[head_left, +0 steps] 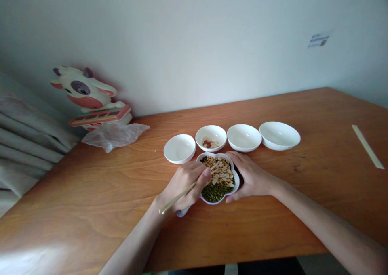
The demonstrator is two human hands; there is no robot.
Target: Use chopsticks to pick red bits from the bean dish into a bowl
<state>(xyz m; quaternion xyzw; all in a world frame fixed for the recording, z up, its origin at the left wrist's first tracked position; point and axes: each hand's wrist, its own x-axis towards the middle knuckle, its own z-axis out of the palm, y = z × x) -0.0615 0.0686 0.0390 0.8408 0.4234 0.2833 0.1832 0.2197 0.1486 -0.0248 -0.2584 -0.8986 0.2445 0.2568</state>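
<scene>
My left hand (184, 184) is closed around a pair of wooden chopsticks (177, 197), their tips down among pale peanut halves (222, 171) in a white flower-shaped dish (237, 182). Green mung beans (216, 193) fill the dish's near part, and yellowish beans (209, 161) lie at its far side; my left hand hides part of its left. From the right, my right hand (250, 175) grips the dish's rim, thumb at the near side and fingers at the far side. Just beyond stands a white bowl (205, 132) with a few peanuts and reddish bits (209, 142) inside.
More white bowls stand in the same row: one at the left (180, 149) and two to the right, a nearer one (244, 137) and an end one (279, 136). A cow toy (87, 93) and crumpled plastic bag (117, 135) are back left. A pale strip (367, 146) lies far right.
</scene>
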